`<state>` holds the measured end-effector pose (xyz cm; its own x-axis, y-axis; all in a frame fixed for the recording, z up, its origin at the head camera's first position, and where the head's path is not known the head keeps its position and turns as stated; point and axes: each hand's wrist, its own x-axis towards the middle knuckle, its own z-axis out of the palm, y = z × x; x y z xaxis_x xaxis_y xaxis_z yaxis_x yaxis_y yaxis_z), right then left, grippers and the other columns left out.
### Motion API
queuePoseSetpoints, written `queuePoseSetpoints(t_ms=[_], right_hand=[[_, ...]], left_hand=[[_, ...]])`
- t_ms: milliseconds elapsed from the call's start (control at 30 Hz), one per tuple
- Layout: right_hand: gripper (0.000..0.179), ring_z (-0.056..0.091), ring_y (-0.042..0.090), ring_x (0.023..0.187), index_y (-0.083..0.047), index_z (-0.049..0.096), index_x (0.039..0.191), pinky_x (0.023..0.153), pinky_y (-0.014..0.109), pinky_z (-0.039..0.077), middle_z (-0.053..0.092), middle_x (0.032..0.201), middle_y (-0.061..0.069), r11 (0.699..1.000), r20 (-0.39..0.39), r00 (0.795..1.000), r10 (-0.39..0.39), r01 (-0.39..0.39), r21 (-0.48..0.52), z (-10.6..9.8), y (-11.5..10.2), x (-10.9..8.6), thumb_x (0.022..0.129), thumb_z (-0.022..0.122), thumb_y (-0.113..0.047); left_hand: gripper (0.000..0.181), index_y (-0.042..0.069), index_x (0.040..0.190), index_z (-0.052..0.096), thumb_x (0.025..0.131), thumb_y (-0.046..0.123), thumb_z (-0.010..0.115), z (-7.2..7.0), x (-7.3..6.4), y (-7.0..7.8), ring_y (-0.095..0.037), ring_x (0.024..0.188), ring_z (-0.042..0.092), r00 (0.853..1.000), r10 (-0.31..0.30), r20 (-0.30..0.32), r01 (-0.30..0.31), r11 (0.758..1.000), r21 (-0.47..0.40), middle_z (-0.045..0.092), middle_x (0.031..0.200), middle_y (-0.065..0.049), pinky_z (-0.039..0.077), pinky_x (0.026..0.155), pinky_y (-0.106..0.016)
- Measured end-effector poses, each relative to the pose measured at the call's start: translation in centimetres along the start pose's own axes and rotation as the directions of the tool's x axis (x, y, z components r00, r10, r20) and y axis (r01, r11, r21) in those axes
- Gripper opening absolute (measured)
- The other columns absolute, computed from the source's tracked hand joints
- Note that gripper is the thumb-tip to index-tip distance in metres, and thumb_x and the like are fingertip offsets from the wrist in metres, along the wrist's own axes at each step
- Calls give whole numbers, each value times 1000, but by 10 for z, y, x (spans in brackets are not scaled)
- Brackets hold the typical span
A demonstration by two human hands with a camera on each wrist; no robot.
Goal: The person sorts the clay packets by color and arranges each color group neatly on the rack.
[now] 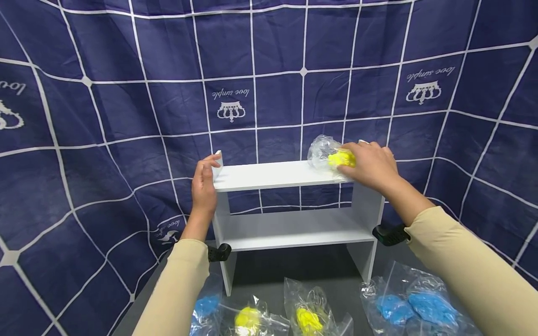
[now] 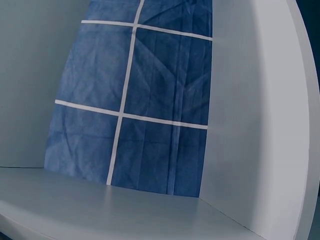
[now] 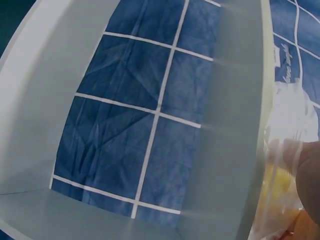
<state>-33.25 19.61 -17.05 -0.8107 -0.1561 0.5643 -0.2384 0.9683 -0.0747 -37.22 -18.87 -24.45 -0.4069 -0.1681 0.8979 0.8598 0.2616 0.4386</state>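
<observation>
My right hand grips a clear plastic bag with a bright yellow lump inside, at the right end of the top board of a white two-tier shelf. In the right wrist view, part of that bag and the thumb show at the right edge, beside the board. My left hand touches the shelf's upper left side panel, its thumb pointing up and its fingertips at the panel's edge. The left wrist view shows only shelf boards and cloth, not the hand.
On the dark table before the shelf lie clear bags with yellow lumps and blue lumps. The lower board spans both side panels. A navy cloth with white grid lines hangs behind and at the sides.
</observation>
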Motion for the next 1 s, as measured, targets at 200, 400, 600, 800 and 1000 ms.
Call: queuePoseSetpoints(t_ms=[200, 400, 600, 800, 1000], right_hand=[[61, 54, 38, 106, -15, 55, 139, 82, 53, 40, 64, 120, 16, 1000, 27, 1000, -9, 8, 13, -3, -2, -1, 85, 61, -43], [70, 53, 42, 117, -11, 52, 141, 88, 56, 40, 60, 136, 18, 1000, 21, 1000, 12, -13, 26, -2, -2, -1, 86, 66, -52], [75, 51, 45, 121, -10, 49, 144, 93, 59, 39, 57, 140, 20, 998, -8, 999, 36, -35, 57, 0, -2, -3, 89, 64, -59], [68, 44, 45, 131, -15, 48, 145, 103, 64, 32, 52, 147, 19, 983, -125, 992, 8, 16, 185, -1, -2, -14, 93, 58, -57], [53, 40, 43, 137, -14, 56, 140, 104, 68, 28, 52, 148, 16, 929, -309, 947, -93, 194, 316, 7, -2, -36, 91, 63, -36]], left_hand=[[42, -10, 102, 52, 109, 27, 35, -1, -1, 1, -19, 135, 51, 1000, -9, -19, 9, 1000, -8, 61, 132, -25, 31, 116, -28], [34, -10, 102, 52, 109, 15, 31, 0, -1, 0, -24, 137, 50, 999, -27, -17, 27, 1000, -13, 60, 132, -25, 30, 116, -28], [33, -10, 104, 53, 108, 13, 29, 0, -3, 3, -34, 139, 46, 999, -43, -2, 43, 999, -17, 59, 134, -24, 28, 117, -29], [37, -10, 104, 53, 109, 20, 31, 0, -2, 4, -31, 139, 47, 999, -35, -8, 35, 999, -23, 59, 133, -24, 28, 117, -30], [37, -9, 103, 52, 109, 21, 32, -2, -1, 4, -30, 138, 48, 1000, -20, 3, 20, 1000, -11, 60, 133, -23, 29, 116, -29]])
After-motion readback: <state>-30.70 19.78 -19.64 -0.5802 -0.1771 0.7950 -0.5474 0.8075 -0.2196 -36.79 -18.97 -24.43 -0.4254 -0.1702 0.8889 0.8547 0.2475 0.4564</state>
